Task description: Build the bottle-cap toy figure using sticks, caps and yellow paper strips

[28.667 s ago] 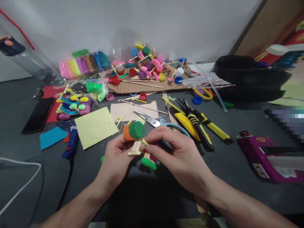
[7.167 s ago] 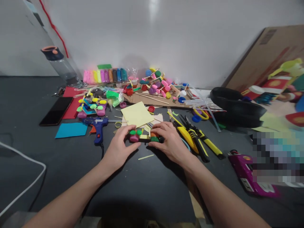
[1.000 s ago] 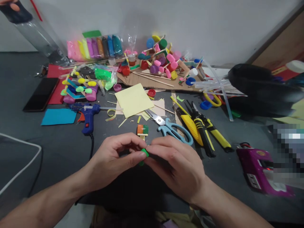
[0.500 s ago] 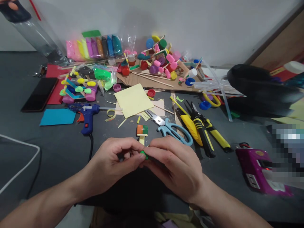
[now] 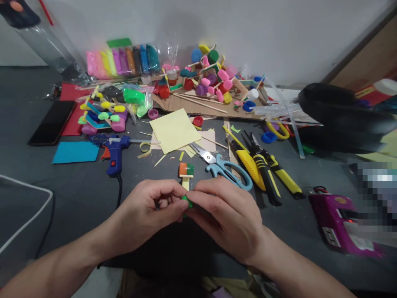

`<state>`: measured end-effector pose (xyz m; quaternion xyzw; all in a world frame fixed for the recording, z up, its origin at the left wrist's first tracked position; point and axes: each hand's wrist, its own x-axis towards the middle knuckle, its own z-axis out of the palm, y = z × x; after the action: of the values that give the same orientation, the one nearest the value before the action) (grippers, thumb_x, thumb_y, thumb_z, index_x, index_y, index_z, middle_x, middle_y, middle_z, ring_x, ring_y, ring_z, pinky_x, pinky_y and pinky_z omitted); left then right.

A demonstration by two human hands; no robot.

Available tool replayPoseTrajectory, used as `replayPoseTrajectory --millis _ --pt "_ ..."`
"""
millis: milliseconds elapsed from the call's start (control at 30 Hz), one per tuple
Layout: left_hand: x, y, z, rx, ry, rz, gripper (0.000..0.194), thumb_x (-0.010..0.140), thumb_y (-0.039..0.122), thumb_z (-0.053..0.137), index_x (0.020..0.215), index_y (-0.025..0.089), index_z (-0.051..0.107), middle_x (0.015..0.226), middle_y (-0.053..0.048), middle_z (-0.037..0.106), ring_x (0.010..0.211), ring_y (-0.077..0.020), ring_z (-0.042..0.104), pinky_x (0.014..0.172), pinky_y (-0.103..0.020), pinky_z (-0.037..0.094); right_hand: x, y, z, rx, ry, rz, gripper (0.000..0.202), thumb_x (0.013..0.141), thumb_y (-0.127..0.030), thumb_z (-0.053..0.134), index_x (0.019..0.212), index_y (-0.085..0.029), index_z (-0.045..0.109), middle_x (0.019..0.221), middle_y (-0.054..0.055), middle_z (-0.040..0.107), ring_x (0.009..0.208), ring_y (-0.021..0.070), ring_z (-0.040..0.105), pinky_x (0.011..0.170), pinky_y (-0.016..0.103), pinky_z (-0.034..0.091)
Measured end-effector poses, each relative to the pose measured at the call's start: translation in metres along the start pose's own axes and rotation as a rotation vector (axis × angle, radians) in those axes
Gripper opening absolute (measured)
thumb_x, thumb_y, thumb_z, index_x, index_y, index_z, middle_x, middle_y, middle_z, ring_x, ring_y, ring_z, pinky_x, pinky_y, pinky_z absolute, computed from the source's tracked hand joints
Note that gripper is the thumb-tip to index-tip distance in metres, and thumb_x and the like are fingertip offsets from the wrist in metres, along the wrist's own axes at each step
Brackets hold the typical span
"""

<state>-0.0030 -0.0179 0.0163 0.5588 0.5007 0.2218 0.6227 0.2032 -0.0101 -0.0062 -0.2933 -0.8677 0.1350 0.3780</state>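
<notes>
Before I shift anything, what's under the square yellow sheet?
A pale pink sheet shows from under the yellow sheet at left and right. Anything else beneath the yellow sheet's middle is covered, so I can't tell.

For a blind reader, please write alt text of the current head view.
A person's left hand and right hand hold a small green piece between their fingertips, above a dark table. Just beyond is an orange-and-green block; farther back are yellow paper, a blue glue gun, scissors and colourful craft pieces.
</notes>
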Motion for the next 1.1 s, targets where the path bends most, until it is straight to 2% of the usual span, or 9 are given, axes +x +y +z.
replayPoseTrajectory --millis 233,400,600,800,1000,1100 --pt "-0.0011 0.0023 -0.0014 -0.009 -0.041 -0.043 0.026 0.093 0.042 0.06 0.093 0.018 0.071 0.073 0.001 0.059 0.065 -0.0123 0.047 0.055 -0.022 0.034 0.0004 -0.0022 -0.0013 -0.003 0.007 -0.012 0.016 0.097 -0.02 0.063 0.112 -0.014 0.064 0.096 0.008 0.074 0.082 0.0167 0.068 0.074 0.028 0.056" --pt "-0.0018 0.0004 -0.0023 -0.025 -0.066 -0.048 0.03 0.094 0.045 0.06 0.085 0.018 0.067 0.067 0.003 0.052 0.061 -0.0113 0.04 0.053 -0.023 0.03 0.0009 -0.0026 0.0008 -0.017 0.001 -0.006 0.016 0.097 -0.021 0.063 0.113 -0.017 0.063 0.095 0.007 0.074 0.079 0.0168 0.068 0.071 0.029 0.057" --pt "-0.0011 -0.0006 -0.0004 -0.049 -0.04 -0.059 0.027 0.094 0.041 0.06 0.082 0.017 0.066 0.065 0.003 0.052 0.059 -0.0105 0.04 0.052 -0.022 0.031 0.0011 -0.0029 0.0022 -0.012 0.005 -0.008 0.015 0.098 -0.019 0.062 0.112 -0.018 0.063 0.094 0.006 0.074 0.078 0.0162 0.068 0.07 0.029 0.057" --pt "-0.0019 0.0037 -0.0013 -0.104 -0.083 -0.086 0.021 0.094 0.036 0.06 0.093 0.017 0.07 0.071 0.001 0.059 0.064 -0.0117 0.047 0.055 -0.023 0.034 0.0013 -0.0011 -0.0005 -0.026 0.009 -0.02 0.018 0.096 -0.018 0.063 0.114 -0.017 0.063 0.096 0.007 0.074 0.081 0.017 0.067 0.072 0.029 0.056" --pt "-0.0019 0.0028 -0.0001 -0.046 -0.02 -0.044 0.02 0.094 0.033 0.059 0.086 0.017 0.068 0.067 0.003 0.059 0.062 -0.011 0.047 0.056 -0.023 0.035 0.0001 -0.0007 -0.0004 -0.033 0.007 -0.015 0.018 0.097 -0.019 0.063 0.114 -0.017 0.063 0.096 0.007 0.074 0.082 0.0167 0.068 0.073 0.029 0.057" --pt "-0.0019 0.0022 0.0019 0.026 0.019 -0.024 0.023 0.094 0.035 0.06 0.082 0.017 0.067 0.064 0.003 0.056 0.06 -0.0106 0.046 0.054 -0.022 0.034 0.0002 -0.0016 0.0003 0.004 0.002 0.036 0.018 0.096 -0.022 0.065 0.113 -0.017 0.063 0.098 0.008 0.073 0.086 0.0174 0.068 0.073 0.029 0.057"
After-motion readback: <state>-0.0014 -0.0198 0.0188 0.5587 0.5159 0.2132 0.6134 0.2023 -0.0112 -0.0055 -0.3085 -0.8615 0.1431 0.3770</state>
